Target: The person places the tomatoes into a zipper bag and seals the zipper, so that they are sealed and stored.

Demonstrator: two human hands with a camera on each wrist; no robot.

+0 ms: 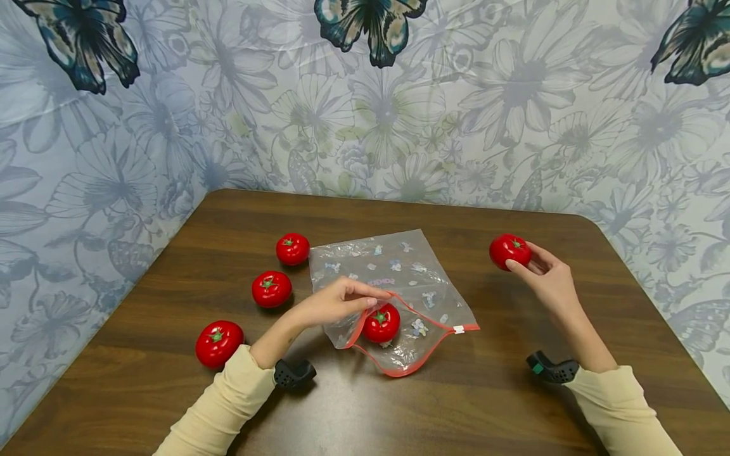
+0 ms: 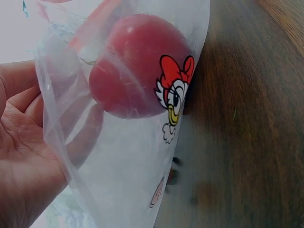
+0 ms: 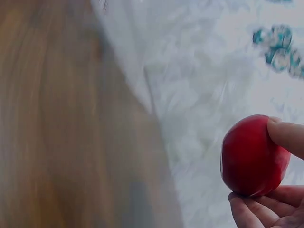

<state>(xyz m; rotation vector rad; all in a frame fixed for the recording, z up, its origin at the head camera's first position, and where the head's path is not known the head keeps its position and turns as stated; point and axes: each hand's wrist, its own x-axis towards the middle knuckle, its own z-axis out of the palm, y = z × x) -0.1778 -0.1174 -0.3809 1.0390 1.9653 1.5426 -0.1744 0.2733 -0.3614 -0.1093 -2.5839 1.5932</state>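
My left hand [image 1: 336, 303] grips the red-edged mouth of a clear plastic slider bag [image 1: 393, 259], lifting that edge so the mouth gapes toward me. A red tomato [image 1: 381, 323] with a green stem end lies inside the bag, just within the mouth; the left wrist view shows this tomato [image 2: 137, 71] through the film, with fingers behind the plastic. Off to the right, my right hand [image 1: 550, 278] holds another tomato [image 1: 509, 251] above the table, thumb on one side and fingers on the other. The right wrist view shows the held tomato [image 3: 254, 156] closely.
Left of the bag, three more tomatoes stand in a slanting row: a far one [image 1: 293, 249], a middle one [image 1: 271, 289] and a near one [image 1: 219, 344] beside my left sleeve. A white slider [image 1: 459, 329] sits at the bag's right corner. Beyond the wooden table [image 1: 456, 411] hangs a floral backdrop.
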